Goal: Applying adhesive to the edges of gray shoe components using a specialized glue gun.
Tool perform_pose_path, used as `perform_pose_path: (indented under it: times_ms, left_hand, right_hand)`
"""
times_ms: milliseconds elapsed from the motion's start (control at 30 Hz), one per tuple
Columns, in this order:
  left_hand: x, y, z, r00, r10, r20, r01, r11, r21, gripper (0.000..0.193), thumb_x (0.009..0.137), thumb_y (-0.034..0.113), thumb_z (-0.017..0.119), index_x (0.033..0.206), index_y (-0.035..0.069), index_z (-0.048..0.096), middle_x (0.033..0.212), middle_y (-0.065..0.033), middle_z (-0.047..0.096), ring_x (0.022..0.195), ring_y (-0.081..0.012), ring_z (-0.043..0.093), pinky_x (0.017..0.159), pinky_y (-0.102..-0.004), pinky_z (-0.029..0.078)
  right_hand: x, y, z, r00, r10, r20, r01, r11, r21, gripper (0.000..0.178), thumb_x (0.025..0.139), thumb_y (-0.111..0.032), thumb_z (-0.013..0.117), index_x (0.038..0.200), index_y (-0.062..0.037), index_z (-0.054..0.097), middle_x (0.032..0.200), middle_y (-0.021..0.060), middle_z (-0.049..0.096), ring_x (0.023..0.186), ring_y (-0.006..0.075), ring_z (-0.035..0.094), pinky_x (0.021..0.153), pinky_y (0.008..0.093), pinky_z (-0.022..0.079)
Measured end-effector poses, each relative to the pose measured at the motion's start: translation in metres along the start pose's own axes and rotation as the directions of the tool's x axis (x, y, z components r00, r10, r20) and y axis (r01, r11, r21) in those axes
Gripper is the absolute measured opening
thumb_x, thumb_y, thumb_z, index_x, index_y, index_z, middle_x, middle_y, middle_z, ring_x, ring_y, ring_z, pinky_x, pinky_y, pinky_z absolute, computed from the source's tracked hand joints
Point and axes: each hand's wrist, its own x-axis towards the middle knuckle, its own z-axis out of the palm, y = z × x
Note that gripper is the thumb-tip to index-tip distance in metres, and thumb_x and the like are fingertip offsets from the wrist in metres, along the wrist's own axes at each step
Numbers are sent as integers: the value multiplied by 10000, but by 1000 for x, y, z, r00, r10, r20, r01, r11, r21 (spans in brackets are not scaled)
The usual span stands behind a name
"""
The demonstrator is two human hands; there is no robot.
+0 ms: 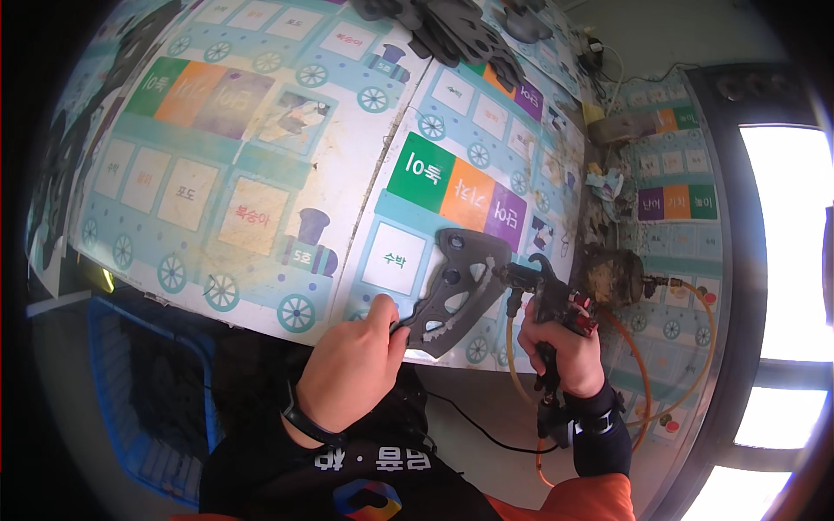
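Left hand (347, 369): thumb and fingers pinching the near end of the dark part (466, 285). Right hand (569, 352): wrapped around the gun (547, 304), nozzle just beside the part's right edge; contact unclear.

Progress, my judgement: mid-work on this part. Pale, uneven patches remain along its lower right side; the rest looks evenly dark. More dark pieces (447, 33) heaped at the worktop's (365, 217) far side; finished or waiting, can't tell.

Position: part extends forward from my left grip, over the worktop's near edge.
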Motion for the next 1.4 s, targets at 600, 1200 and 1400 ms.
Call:
perform_pose_path:
  times_ms: [600, 1200, 1400]
  left_hand:
    - [0, -3, -2, 999, -14, 45, 14, 1000, -5, 229, 985, 102, 712, 1095, -2, 540, 827, -200, 712, 721, -431, 697, 622, -510, 519]
    - [-1, -3, 0, 999, -2, 37, 1, 1000, 3, 223, 991, 102, 707, 1091, 3, 534, 818, -205, 706, 717, -435, 692, 618, -509, 513]
    - [-1, -3, 1, 999, -16, 41, 16, 1000, 13, 220, 996, 107, 701, 1099, 2, 538, 823, -207, 709, 720, -436, 693, 623, -513, 514]
  right_hand:
    - [2, -7, 19, 998, -15, 55, 16, 999, -30, 99, 846, 14, 588, 937, 48, 605, 690, 90, 594, 467, 132, 490, 464, 267, 360]
    - [-8, 7, 7, 987, 82, 138, -77, 996, -40, 181, 912, -27, 611, 1089, 4, 595, 734, 80, 613, 531, 149, 541, 480, 286, 415]
    - [-17, 15, 2, 988, 101, 116, -100, 995, -11, 165, 909, -29, 607, 1072, -11, 594, 724, 83, 607, 522, 153, 535, 476, 289, 403]
